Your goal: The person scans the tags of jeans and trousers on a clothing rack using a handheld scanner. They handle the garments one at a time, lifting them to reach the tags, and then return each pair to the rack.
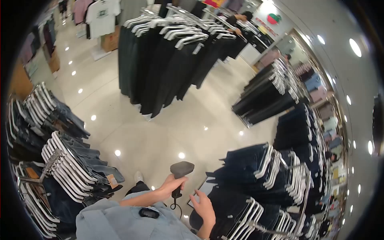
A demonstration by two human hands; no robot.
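My left hand [171,186] is wrapped round the handle of a dark grey handheld barcode scanner [182,169], its head up and a looped cord hanging below the grip. My right hand [204,205] is held up just right of the scanner, fingers apart with nothing in them. Beside the right hand, dark trousers [240,163] hang on white hangers [253,214] along a metal rack. On my left, jeans [76,152] hang from another rack of white hangers [68,170], one with an orange-brown tag [112,181].
Ahead stands a rack of black trousers [152,68], with a second rack of dark trousers [266,94] to its right. A person [239,18] is behind the front rack. Shiny tiled floor [160,136] runs between the racks. A white T-shirt [103,17] hangs at the back left.
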